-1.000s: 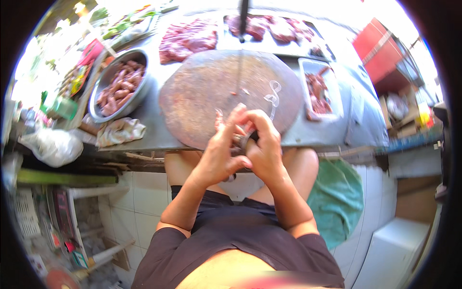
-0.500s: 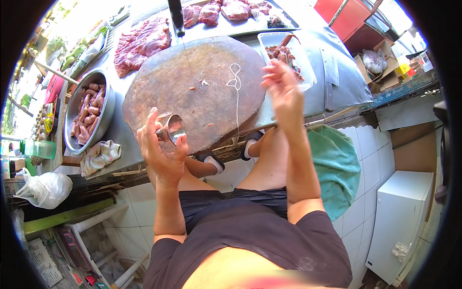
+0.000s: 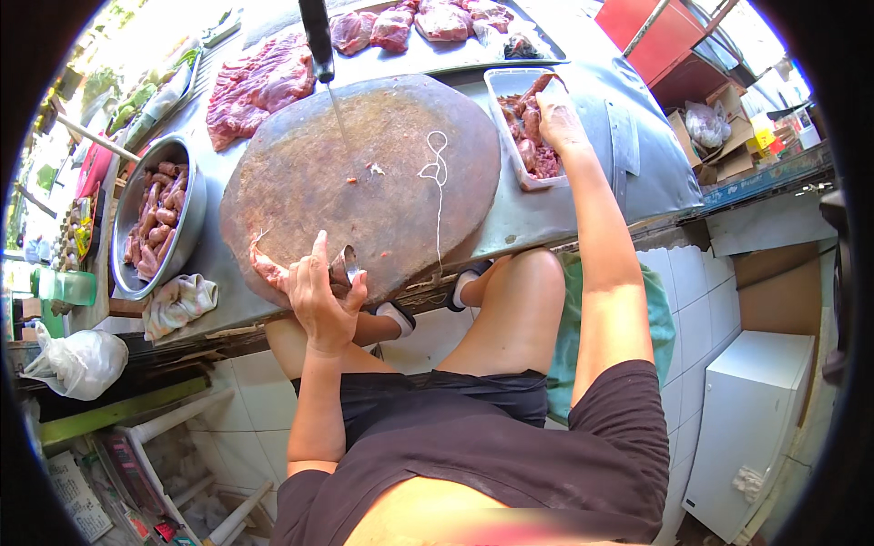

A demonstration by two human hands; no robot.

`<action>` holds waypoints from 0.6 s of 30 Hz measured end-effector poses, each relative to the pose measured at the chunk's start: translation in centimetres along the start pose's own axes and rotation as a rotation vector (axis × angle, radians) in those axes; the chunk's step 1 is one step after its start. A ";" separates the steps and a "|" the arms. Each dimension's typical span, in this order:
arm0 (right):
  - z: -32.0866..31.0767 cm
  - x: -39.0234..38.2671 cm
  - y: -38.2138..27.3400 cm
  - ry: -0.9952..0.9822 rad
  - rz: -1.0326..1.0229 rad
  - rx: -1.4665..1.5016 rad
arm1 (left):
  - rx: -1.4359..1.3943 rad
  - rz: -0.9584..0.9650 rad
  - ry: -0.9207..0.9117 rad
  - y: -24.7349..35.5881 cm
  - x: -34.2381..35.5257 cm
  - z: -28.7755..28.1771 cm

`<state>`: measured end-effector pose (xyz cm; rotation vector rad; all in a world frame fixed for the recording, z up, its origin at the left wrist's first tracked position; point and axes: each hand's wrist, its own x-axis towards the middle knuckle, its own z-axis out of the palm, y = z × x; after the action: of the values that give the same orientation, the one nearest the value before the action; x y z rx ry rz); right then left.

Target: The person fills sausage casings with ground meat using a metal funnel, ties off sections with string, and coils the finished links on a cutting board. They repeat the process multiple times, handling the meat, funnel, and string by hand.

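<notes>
My left hand (image 3: 323, 300) is at the near edge of the round wooden chopping board (image 3: 364, 182), fingers curled round a small metal funnel (image 3: 343, 266). A pale pink piece of what looks like casing or meat (image 3: 268, 271) hangs beside those fingers over the board's left edge. My right hand (image 3: 560, 120) reaches into the clear plastic tub (image 3: 537, 182), its fingers closed among the strips of seasoned meat (image 3: 526, 127); what they grip is hidden. A loop of white string (image 3: 439, 173) and small meat scraps (image 3: 352, 180) lie on the board.
A metal bowl of sausages (image 3: 196, 218) stands left, with a cloth (image 3: 180, 305) below it. Beyond the board lie a slab of raw meat (image 3: 259, 89) and a metal tray of meat pieces (image 3: 444, 20). A dark hanging rod (image 3: 316, 36) comes down over the board's far edge.
My right hand has moved from above the board's right edge into the tub of meat. The left hand has lowered with the funnel, and the pink piece now shows beside it.
</notes>
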<state>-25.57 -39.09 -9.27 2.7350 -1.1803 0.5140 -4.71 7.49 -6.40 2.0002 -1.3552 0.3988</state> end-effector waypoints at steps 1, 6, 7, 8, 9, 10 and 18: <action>0.5 0.3 0.2 0.027 -0.039 -0.075 | 0.003 -0.004 0.011 0.0 0.0 0.1; 1.9 1.1 0.6 -0.155 0.002 -0.104 | 0.013 0.002 0.037 0.0 0.1 0.4; 2.0 1.2 0.6 -0.178 0.003 -0.120 | 0.016 0.002 0.033 0.1 0.1 0.4; 2.1 1.2 0.7 -0.230 0.000 -0.144 | 0.018 0.002 0.031 0.1 0.2 0.3; 2.2 1.2 0.7 -0.209 0.025 -0.118 | 0.015 0.004 0.028 0.1 0.2 0.3; 2.3 1.2 0.9 -0.219 0.045 -0.101 | 0.012 0.005 0.025 0.1 0.3 0.2; 3.5 1.4 1.3 -0.102 -0.072 0.152 | 0.016 -0.004 0.008 -0.1 -0.2 -0.6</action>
<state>-24.71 -41.75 -12.05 2.9532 -1.1016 0.4795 -4.64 8.07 -6.12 2.0122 -1.3468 0.4160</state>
